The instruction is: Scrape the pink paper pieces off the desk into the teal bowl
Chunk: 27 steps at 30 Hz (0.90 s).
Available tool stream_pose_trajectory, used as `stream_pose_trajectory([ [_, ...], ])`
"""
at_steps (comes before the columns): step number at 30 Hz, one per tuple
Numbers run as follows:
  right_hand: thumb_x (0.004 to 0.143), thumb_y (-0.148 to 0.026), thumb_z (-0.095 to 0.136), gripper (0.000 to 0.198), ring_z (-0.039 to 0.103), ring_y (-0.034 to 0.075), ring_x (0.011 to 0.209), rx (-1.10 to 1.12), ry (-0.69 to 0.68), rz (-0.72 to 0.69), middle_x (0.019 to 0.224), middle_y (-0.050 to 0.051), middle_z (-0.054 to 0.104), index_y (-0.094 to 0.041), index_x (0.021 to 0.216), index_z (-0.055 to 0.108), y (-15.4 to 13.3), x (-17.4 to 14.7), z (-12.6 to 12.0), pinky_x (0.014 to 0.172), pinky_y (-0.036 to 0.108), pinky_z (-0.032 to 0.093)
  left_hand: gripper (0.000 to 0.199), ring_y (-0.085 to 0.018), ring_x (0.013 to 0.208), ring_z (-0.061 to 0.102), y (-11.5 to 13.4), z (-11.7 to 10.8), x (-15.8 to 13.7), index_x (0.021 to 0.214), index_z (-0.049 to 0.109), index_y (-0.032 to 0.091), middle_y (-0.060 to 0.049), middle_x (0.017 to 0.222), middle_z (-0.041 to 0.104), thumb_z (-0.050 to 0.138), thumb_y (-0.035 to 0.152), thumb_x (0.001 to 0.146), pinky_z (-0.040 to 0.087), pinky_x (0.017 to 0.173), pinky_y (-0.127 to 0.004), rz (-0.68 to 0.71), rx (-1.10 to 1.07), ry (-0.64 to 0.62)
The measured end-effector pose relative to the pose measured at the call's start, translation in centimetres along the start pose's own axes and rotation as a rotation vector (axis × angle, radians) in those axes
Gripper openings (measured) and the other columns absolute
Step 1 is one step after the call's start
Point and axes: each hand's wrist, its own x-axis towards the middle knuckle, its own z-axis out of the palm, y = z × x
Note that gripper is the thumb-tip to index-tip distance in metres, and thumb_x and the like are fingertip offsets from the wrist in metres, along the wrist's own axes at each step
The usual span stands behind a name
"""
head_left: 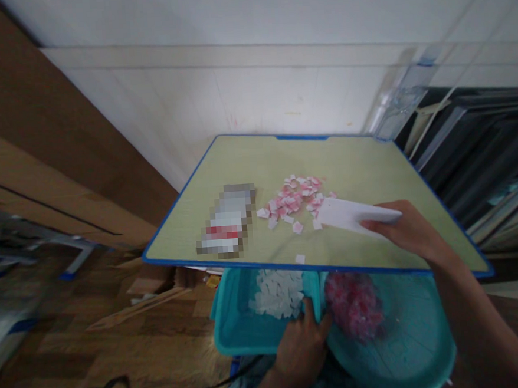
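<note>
My right hand (398, 227) is closed on a white card (346, 212), which is bent along its length. The card's far end touches the right side of a loose pile of small pink and white square pieces (289, 200) on the pale green tabletop (256, 158). My left hand (301, 340) is low in front of the table, with its index finger and thumb around the right rim of a rectangular teal bin (237, 334). White pieces (278, 293) lie in that bin. A round teal basin (422, 336) beside it holds a pink-red clump (355, 305).
A pixelated phone-like object (228, 220) lies on the table's left side. One stray white piece (299, 259) is near the front edge. A clear bottle-like container (401, 110) stands at the back right corner. Dark stacked panels (490, 136) are to the right; a white wall is behind.
</note>
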Motion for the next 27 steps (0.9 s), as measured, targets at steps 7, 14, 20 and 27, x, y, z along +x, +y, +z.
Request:
stream_pose_trajectory([
  [7, 0.075, -0.033, 0.051, 0.028, 0.047, 0.010, 0.046, -0.049, -0.034, -0.090, 0.048, 0.000, 0.053, -0.014, 0.055, 0.058, -0.2, 0.0, -0.1, 0.043, 0.021, 0.031, 0.049, -0.025, 0.084, 0.060, 0.0, 0.1, 0.1, 0.127, 0.038, 0.028, -0.020, 0.132, 0.031, 0.045, 0.015, 0.081, 0.049, 0.068, -0.040, -0.002, -0.008, 0.007],
  [14, 0.078, -0.027, 0.049, 0.026, 0.044, 0.009, 0.046, -0.022, -0.190, -0.259, 0.050, -0.001, 0.053, -0.013, 0.061, 0.062, -1.5, 1.0, 0.4, 0.043, 0.020, 0.031, 0.051, -0.026, 0.084, 0.060, 0.1, 0.2, 0.0, 0.129, 0.035, 0.028, -0.021, 0.132, 0.031, 0.042, 0.013, 0.081, 0.050, 0.067, -0.040, 0.005, -0.001, 0.017],
  [20, 0.078, -0.023, 0.051, 0.020, 0.057, 0.014, 0.061, 0.063, -0.265, -0.387, 0.067, 0.003, 0.068, -0.016, 0.072, 0.069, -3.9, 2.8, 2.4, 0.059, 0.023, 0.041, 0.054, -0.026, 0.086, 0.060, 0.0, 0.9, 0.1, 0.129, 0.035, 0.029, -0.021, 0.133, 0.032, 0.044, 0.011, 0.079, 0.050, 0.068, -0.040, -0.008, 0.035, 0.024],
  [27, 0.076, -0.024, 0.052, 0.021, 0.050, 0.010, 0.051, 0.125, -0.199, -0.350, 0.056, 0.000, 0.059, -0.014, 0.061, 0.062, -4.5, 2.6, 3.3, 0.049, 0.020, 0.036, 0.049, -0.027, 0.083, 0.061, 0.0, 1.2, 0.1, 0.128, 0.036, 0.028, -0.025, 0.132, 0.032, 0.040, 0.014, 0.081, 0.051, 0.063, -0.040, 0.010, 0.064, 0.018],
])
